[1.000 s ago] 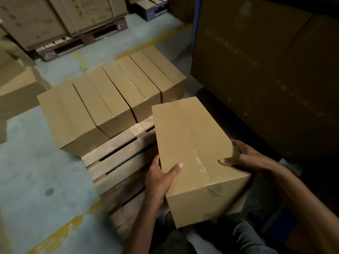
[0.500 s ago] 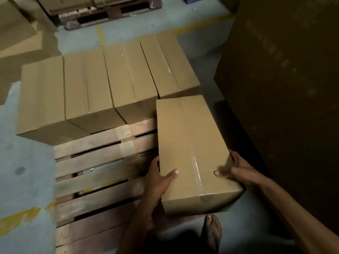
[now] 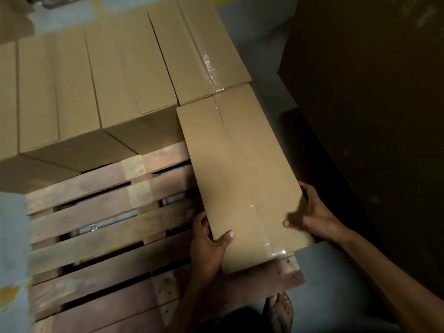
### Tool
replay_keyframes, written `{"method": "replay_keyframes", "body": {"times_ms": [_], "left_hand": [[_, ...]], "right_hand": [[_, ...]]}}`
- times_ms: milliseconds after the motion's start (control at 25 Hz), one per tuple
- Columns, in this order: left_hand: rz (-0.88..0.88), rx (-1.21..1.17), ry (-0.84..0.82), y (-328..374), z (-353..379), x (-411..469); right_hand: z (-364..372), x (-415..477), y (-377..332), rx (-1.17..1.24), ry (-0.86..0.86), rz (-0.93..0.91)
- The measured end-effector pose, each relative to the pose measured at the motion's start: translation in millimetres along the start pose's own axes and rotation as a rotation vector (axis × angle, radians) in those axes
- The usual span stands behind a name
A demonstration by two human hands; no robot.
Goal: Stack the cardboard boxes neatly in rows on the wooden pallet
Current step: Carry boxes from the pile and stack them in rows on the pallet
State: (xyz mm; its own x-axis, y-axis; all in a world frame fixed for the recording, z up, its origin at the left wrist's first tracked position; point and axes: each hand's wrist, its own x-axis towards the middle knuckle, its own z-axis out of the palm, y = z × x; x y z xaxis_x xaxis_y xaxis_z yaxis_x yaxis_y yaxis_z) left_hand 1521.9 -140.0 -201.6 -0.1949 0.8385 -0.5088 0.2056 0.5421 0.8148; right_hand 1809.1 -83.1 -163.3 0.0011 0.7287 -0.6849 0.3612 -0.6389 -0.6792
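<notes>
Sandalled foot [image 3: 280, 311] seen beside wooden pallet's [image 3: 101, 239] near edge, cardboard box [image 3: 240, 174] gripped at its near end by left hand [image 3: 207, 241] and right hand [image 3: 314, 212], fingers [image 3: 304, 192] wrapped round its sides, thumbs on top, box laid along pallet's right side, far end met by row of boxes [image 3: 120, 80].

The left hand [image 3: 208, 239] grips the near left edge of the cardboard box [image 3: 240, 164], its thumb flat on top and its fingers curled down the side. The right hand [image 3: 314, 216] grips the near right edge the same way. The left forearm [image 3: 199, 284] reaches in from the near side, and the right forearm [image 3: 384, 272] from the near right corner.
</notes>
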Motion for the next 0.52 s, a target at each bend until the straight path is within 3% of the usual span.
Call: {"method": "replay_keyframes", "body": {"times_ms": [280,520], "left_hand": [[0.069,0.105,0.013,-4.2,11.1,44.8],[0.107,0.147,0.047,4.9,10.5,61.8]], "right_hand": [[7.2,32.3,0.0,0.019,0.065,0.009],[8.4,42.8,-3.6,-0.126,0.132,0.009]]}}
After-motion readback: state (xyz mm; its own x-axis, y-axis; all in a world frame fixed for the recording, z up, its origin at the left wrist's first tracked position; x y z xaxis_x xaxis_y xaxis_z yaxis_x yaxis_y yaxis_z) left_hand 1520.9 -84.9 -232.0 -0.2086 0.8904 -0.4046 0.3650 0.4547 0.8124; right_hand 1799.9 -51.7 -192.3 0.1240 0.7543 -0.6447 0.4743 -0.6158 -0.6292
